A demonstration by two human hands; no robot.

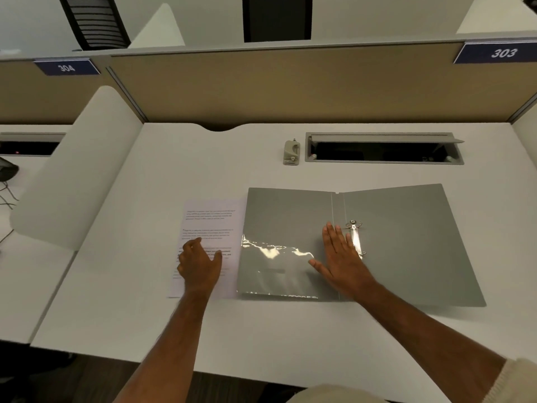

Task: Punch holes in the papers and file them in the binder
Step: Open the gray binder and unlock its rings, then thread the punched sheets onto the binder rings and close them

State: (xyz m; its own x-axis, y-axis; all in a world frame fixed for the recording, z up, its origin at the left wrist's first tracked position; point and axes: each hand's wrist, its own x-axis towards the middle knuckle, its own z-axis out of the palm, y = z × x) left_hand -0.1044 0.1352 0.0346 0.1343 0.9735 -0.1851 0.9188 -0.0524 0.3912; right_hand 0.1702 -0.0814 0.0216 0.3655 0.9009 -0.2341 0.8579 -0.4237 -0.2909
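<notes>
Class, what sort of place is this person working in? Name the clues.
Probably an office or study hall: numbered signs 304 and 303 on the fabric partition between desks, and a cable hatch set into the desk.

Matt grey binder (406,242), glossy clear pocket (276,271), shiny metal rings (355,237), matt white desk (174,330)

Grey binder (406,242) open flat; printed papers (209,228) beside its left edge; hole punch (291,152) behind.

"304" on left blue plate (67,67), "303" on right blue plate (499,52).
</notes>
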